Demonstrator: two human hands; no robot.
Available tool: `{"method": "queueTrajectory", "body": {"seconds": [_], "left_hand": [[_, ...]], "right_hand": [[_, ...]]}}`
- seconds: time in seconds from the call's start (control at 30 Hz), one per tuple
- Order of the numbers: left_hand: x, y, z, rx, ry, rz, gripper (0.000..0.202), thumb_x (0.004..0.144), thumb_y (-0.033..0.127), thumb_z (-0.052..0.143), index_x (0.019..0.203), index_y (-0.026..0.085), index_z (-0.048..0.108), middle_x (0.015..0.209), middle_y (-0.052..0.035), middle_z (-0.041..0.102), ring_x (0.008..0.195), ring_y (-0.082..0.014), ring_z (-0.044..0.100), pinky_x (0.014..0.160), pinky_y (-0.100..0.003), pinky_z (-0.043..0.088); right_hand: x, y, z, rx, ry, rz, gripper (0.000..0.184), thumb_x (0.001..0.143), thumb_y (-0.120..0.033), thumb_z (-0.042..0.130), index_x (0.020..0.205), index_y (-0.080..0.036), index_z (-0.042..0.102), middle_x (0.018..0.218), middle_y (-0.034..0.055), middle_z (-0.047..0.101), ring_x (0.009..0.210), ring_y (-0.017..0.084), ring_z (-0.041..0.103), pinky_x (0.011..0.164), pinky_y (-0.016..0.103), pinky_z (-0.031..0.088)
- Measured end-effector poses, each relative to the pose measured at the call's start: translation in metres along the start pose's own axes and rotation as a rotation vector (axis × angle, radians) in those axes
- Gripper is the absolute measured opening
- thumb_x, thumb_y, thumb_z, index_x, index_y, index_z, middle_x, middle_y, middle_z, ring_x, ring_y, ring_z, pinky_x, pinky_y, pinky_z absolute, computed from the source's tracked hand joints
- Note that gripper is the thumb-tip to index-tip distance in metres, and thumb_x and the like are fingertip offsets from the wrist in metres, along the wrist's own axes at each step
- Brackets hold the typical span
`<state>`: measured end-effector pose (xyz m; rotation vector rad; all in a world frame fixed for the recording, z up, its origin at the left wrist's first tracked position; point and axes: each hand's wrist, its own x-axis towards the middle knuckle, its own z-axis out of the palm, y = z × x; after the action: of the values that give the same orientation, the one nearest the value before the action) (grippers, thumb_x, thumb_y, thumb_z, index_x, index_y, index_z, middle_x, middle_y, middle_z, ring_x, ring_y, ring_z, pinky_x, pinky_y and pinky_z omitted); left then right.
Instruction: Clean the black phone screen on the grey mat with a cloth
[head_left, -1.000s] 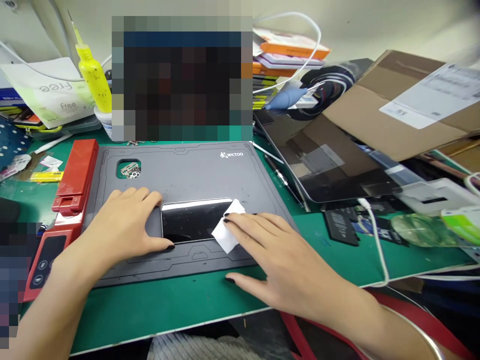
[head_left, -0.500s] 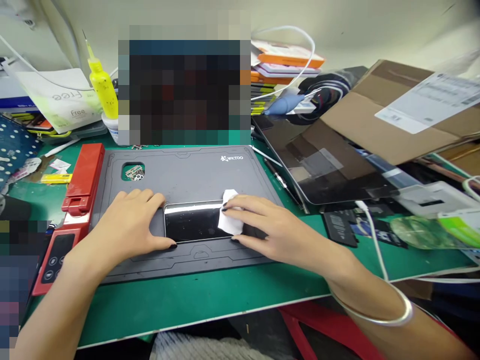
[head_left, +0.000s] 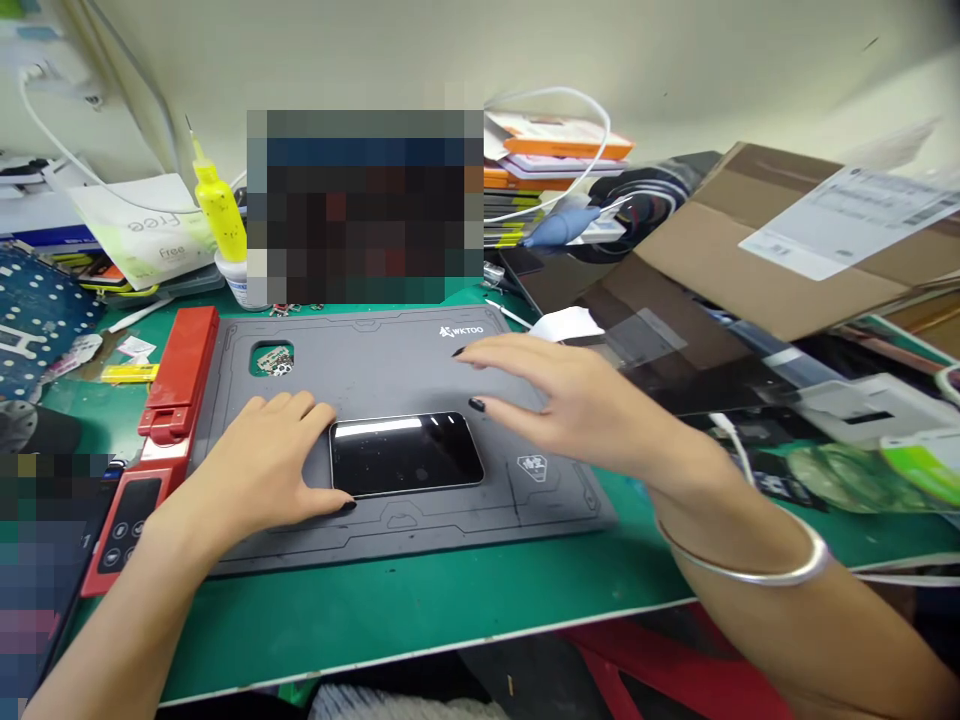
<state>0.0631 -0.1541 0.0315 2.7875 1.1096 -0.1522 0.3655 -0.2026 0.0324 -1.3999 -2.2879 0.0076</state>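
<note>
Your left hand (head_left: 274, 455) is bracketing the phone (head_left: 409, 455) at its left end, thumb at the lower corner, fingers at the upper; this grip is spanning the phone's width and seems to be steadying it. Your right hand (head_left: 566, 395) is hovering beyond the opposite end, thumb and fingertips well apart, nothing showing between them. A white cloth (head_left: 568, 324) is showing just behind its knuckles; cannot tell whether it is touching.

The phone is lying flat, black screen up, long axis running left to right, its right end tilting slightly away from you. It is extending rightward from your left grip, the nearer hand; from your right grip it is lying lower and to the left.

Underneath, the grey mat (head_left: 375, 365) is carrying "WKTOO" and, lower right, a pale emblem (head_left: 532, 467). The mat is resting on the green tabletop (head_left: 450, 590). Farther out, a pale packet (head_left: 150, 250) is reading "Free"; the cardboard box (head_left: 697, 230) is bearing a label (head_left: 825, 225) too small to read.
</note>
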Motion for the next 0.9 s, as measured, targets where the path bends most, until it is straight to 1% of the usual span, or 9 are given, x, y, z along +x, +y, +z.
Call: {"method": "queueTrajectory", "body": {"seconds": [0.07, 0.13, 0.2, 0.27, 0.4, 0.5, 0.6, 0.77, 0.9], "left_hand": [[0.0, 0.004, -0.001, -0.005, -0.005, 0.008, 0.057, 0.074, 0.055, 0.071, 0.114, 0.017, 0.058, 0.105, -0.0098, 0.061, 0.094, -0.0292, 0.058, 0.081, -0.042, 0.044], [0.002, 0.008, 0.0, -0.007, 0.001, 0.024, 0.056, 0.076, 0.054, 0.07, 0.115, 0.016, 0.058, 0.107, -0.0107, 0.06, 0.093, -0.0291, 0.058, 0.08, -0.042, 0.045], [0.003, 0.013, 0.001, -0.004, 0.022, 0.04, 0.052, 0.079, 0.053, 0.068, 0.114, 0.015, 0.059, 0.109, -0.0116, 0.06, 0.093, -0.0288, 0.057, 0.079, -0.042, 0.046], [0.005, 0.017, 0.003, -0.009, 0.052, 0.056, 0.048, 0.081, 0.052, 0.067, 0.112, 0.016, 0.059, 0.112, -0.0124, 0.059, 0.096, -0.0288, 0.056, 0.081, -0.042, 0.047], [0.009, 0.021, 0.008, -0.043, 0.085, 0.09, 0.047, 0.083, 0.05, 0.068, 0.112, 0.014, 0.059, 0.118, -0.0139, 0.059, 0.102, -0.0298, 0.055, 0.087, -0.044, 0.048], [0.01, 0.023, 0.011, -0.074, 0.103, 0.115, 0.049, 0.083, 0.048, 0.068, 0.113, 0.011, 0.059, 0.117, -0.0147, 0.059, 0.101, -0.0299, 0.054, 0.087, -0.046, 0.048], [0.01, 0.022, 0.014, -0.094, 0.13, 0.133, 0.049, 0.082, 0.047, 0.069, 0.113, 0.01, 0.06, 0.117, -0.0148, 0.059, 0.101, -0.03, 0.055, 0.087, -0.046, 0.049], [0.011, 0.02, 0.015, -0.103, 0.154, 0.142, 0.05, 0.08, 0.049, 0.072, 0.112, 0.011, 0.06, 0.115, -0.0142, 0.06, 0.1, -0.03, 0.055, 0.086, -0.046, 0.048], [0.013, 0.021, 0.015, -0.11, 0.154, 0.133, 0.051, 0.08, 0.05, 0.072, 0.111, 0.012, 0.061, 0.115, -0.014, 0.06, 0.1, -0.03, 0.055, 0.086, -0.046, 0.049]], "right_hand": [[0.0, -0.002, 0.011, 0.106, -0.046, 0.018, 0.028, 0.093, -0.023, 0.049, 0.117, -0.017, 0.061, 0.111, 0.0093, 0.068, 0.101, 0.024, 0.065, 0.087, 0.041, 0.054], [-0.004, -0.002, 0.018, 0.188, -0.078, 0.045, 0.026, 0.092, -0.026, 0.052, 0.114, -0.017, 0.062, 0.105, 0.0086, 0.068, 0.093, 0.022, 0.066, 0.082, 0.038, 0.055], [-0.01, 0.0, 0.023, 0.274, -0.125, 0.063, 0.027, 0.09, -0.03, 0.058, 0.113, -0.017, 0.062, 0.103, 0.0083, 0.068, 0.091, 0.022, 0.065, 0.08, 0.038, 0.055], [-0.014, 0.001, 0.025, 0.348, -0.169, 0.077, 0.028, 0.088, -0.033, 0.062, 0.112, -0.019, 0.062, 0.104, 0.0083, 0.066, 0.093, 0.022, 0.064, 0.081, 0.038, 0.054], [-0.018, -0.002, 0.026, 0.433, -0.181, 0.134, 0.025, 0.087, -0.033, 0.062, 0.109, -0.021, 0.063, 0.105, 0.0079, 0.066, 0.092, 0.022, 0.063, 0.081, 0.038, 0.054], [-0.018, -0.003, 0.024, 0.484, -0.163, 0.189, 0.022, 0.086, -0.033, 0.062, 0.105, -0.021, 0.065, 0.101, 0.0071, 0.068, 0.087, 0.021, 0.063, 0.078, 0.036, 0.055], [-0.018, -0.001, 0.021, 0.519, -0.168, 0.232, 0.019, 0.085, -0.033, 0.06, 0.1, -0.021, 0.066, 0.1, 0.0065, 0.07, 0.085, 0.02, 0.065, 0.078, 0.035, 0.056], [-0.02, 0.003, 0.018, 0.585, -0.197, 0.306, 0.022, 0.088, -0.035, 0.055, 0.1, -0.021, 0.067, 0.102, 0.0061, 0.071, 0.09, 0.021, 0.067, 0.08, 0.036, 0.058], [-0.019, 0.005, 0.018, 0.644, -0.218, 0.324, 0.021, 0.091, -0.035, 0.051, 0.097, -0.022, 0.066, 0.102, 0.0064, 0.071, 0.095, 0.023, 0.067, 0.081, 0.037, 0.057]]}}
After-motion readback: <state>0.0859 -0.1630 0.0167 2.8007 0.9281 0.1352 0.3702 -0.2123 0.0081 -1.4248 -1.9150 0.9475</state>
